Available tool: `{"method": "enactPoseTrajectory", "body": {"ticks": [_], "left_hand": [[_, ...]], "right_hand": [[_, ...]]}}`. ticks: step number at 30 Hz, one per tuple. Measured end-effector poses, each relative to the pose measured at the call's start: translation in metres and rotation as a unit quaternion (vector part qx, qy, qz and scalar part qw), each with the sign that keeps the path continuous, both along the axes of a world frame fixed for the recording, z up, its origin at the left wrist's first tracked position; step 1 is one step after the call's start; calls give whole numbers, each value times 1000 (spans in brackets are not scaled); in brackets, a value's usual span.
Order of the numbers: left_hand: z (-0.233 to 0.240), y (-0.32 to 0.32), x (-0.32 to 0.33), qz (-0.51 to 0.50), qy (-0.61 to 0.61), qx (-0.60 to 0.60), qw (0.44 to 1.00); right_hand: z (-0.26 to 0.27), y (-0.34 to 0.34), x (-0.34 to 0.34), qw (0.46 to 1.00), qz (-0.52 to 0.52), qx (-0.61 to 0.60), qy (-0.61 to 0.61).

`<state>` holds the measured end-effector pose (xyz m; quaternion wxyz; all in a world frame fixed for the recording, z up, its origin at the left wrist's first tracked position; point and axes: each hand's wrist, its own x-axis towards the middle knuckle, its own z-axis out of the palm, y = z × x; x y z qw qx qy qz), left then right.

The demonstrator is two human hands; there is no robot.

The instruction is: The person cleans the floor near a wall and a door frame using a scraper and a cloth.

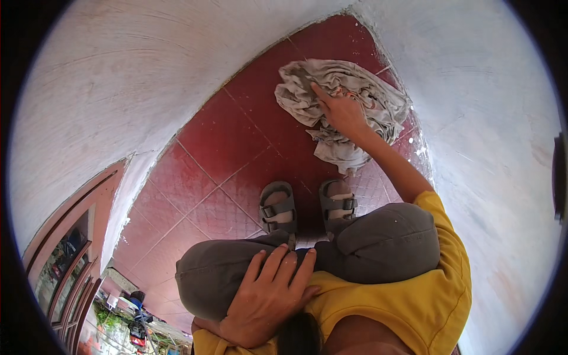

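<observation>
A crumpled, soiled pale cloth (306, 106) lies bunched on the red tiled floor (239, 128), close to the right wall. My right hand (346, 113) is down on its middle, index finger stretched over the folds and the other fingers curled into the fabric, partly hidden. My left hand (270, 293) holds nothing; it rests across my left thigh near the knee, fingers spread. I am squatting, with my grey sandals (278, 206) on the floor just short of the cloth.
White-painted walls (133, 66) on the left and right (483, 124) meet in a corner beyond the cloth. At the lower left is a brown wooden frame with glass panes (66, 262). Plants (104, 315) and a parked motorcycle (137, 333) stand outside. White specks mark the floor's right edge.
</observation>
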<state>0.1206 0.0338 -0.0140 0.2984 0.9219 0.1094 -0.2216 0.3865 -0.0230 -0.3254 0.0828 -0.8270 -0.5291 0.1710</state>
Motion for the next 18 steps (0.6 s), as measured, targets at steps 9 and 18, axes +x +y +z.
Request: {"method": "enactPoseTrajectory", "body": {"ticks": [9,18], "left_hand": [[1,2,0,6,8,-3,1000],[1,0,2,5,12,0,1000]], "right_hand": [[17,65,54,988,79,-36,-125],[12,69,-7,989,126,-80,-21]]}}
